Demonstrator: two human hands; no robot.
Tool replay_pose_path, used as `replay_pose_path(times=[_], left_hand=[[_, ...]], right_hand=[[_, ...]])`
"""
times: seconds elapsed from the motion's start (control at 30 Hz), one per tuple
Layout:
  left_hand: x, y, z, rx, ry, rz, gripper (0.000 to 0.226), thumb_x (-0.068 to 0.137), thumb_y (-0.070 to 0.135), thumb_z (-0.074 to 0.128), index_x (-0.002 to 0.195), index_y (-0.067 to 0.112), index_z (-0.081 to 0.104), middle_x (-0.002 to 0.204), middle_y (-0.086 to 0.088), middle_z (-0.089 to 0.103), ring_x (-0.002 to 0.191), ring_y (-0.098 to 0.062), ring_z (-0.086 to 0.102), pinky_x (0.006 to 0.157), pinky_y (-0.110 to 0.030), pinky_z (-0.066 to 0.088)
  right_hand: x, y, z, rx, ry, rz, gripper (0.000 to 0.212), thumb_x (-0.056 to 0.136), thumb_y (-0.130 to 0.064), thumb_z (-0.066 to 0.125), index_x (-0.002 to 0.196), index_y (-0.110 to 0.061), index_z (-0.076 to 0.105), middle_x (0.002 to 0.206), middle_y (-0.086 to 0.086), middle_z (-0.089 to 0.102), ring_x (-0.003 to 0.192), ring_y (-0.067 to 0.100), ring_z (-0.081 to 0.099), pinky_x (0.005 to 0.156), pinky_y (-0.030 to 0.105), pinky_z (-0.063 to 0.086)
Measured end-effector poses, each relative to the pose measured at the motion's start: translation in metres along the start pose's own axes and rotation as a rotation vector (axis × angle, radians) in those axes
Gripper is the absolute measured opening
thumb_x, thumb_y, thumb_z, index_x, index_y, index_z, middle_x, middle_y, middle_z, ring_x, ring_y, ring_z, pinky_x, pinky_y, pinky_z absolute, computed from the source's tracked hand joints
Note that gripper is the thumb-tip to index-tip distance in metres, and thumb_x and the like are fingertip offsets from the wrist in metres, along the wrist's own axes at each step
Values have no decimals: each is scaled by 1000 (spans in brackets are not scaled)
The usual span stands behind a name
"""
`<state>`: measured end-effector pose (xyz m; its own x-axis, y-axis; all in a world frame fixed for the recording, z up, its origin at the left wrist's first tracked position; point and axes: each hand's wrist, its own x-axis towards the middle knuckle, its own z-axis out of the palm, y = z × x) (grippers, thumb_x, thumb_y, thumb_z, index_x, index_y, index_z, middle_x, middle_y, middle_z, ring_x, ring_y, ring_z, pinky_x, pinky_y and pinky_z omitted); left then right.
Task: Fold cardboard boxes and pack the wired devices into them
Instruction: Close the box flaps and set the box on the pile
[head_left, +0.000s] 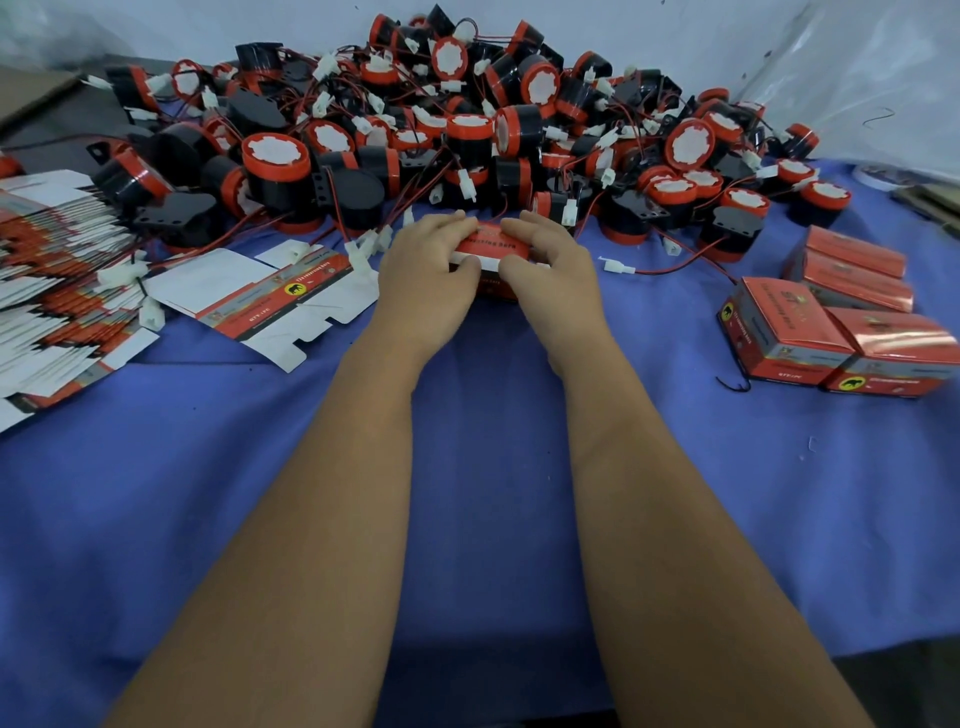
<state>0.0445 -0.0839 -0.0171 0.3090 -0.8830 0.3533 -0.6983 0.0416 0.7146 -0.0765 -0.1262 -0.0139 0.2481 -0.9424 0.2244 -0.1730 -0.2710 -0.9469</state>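
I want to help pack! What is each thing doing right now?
Left hand: grips the box.
Right hand: grips the box.
Box in the hands: folded up, flap being closed.
Flat box blank: unfolded.
Stack of flat blanks: unfolded.
Finished boxes: closed.
Pile of wired devices: unpacked.

Blue cloth (467, 467) open near side; device pile (467, 119) blocks far side, flat cartons (57, 291) left, packed boxes (841, 317) right.

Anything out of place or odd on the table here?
One loose white connector on red and black wires lies alone on the blue cloth, right of the box that both hands grip. One flat carton lies apart from the stack of flat cartons. No damage shows.
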Motion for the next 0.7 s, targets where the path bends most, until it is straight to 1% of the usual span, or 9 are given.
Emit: replay_pose_path(times=[0.07, 0.13, 0.23, 0.27, 0.33, 0.43, 0.57, 0.63, 0.7], left_hand=[[-1, 0, 0, 48, -8, 28, 45, 100, 12, 51, 145, 11, 47, 150, -4, 41, 139, -21, 33, 115, -31, 24], [-2, -1, 1, 28, -17, 38, 45, 101, 12, 52, 145, 10, 47, 149, -5, 41, 137, -20, 36, 110, -22, 25], [-2, -2, 1, 35, 39, 48, 42, 98, 12, 58, 140, 11, 53, 138, -6, 48, 129, -20, 43, 99, -13, 26], [-2, -2, 0, 32, 70, 47, 40, 96, 14, 60, 136, 12, 57, 133, -6, 52, 125, -20, 46, 98, -14, 29], [-3, 0, -1, 15, 125, 37, 35, 95, 18, 63, 129, 14, 63, 123, -6, 57, 116, -20, 51, 96, -20, 36], [-5, 2, -3, -48, 186, 15, 29, 93, 23, 66, 121, 16, 69, 110, 1, 61, 107, -15, 54, 93, -25, 42], [-7, 2, -6, -258, 240, -66, 23, 90, 24, 71, 112, 19, 73, 96, 17, 62, 90, 4, 57, 80, -7, 44], [-7, 1, -6, -324, 223, -96, 23, 92, 22, 69, 114, 18, 72, 97, 20, 61, 91, 6, 58, 78, -3, 44], [-5, -1, -7, -372, 192, -112, 26, 95, 16, 64, 120, 17, 69, 107, 15, 61, 100, 2, 57, 80, -2, 45]], right_hand=[[1, 1, -1, -26, -2, -34, 46, 88, -3, 58, 133, -11, 59, 146, -3, 45, 117, 4, 44, 81, 3, 45], [1, 3, -1, -68, -2, -70, 47, 88, 0, 57, 134, -9, 58, 147, -1, 45, 118, 4, 43, 85, 2, 44], [2, 6, 1, -185, -12, -112, 47, 90, 5, 49, 135, -10, 57, 147, 1, 44, 131, 17, 41, 107, 25, 40], [1, 7, 2, -221, -19, -125, 47, 91, 6, 47, 134, -11, 57, 147, 1, 44, 133, 21, 39, 111, 32, 37], [1, 8, 3, -251, -22, -160, 44, 94, 6, 44, 131, -13, 58, 145, 1, 46, 131, 23, 40, 111, 37, 35], [0, 7, 3, -227, -14, -178, 38, 98, 1, 44, 129, -16, 59, 138, 0, 52, 124, 21, 45, 106, 36, 40], [-3, 3, 2, -136, -19, -131, 32, 100, -3, 45, 125, -16, 60, 124, -2, 59, 112, 16, 52, 84, 14, 47], [-5, 1, 1, -76, -11, -109, 29, 100, -4, 46, 122, -16, 60, 116, -5, 58, 104, 11, 54, 76, 10, 48], [-6, -1, 1, -36, 3, -91, 27, 99, -4, 48, 120, -16, 60, 109, -10, 56, 99, 8, 55, 78, 14, 52]])
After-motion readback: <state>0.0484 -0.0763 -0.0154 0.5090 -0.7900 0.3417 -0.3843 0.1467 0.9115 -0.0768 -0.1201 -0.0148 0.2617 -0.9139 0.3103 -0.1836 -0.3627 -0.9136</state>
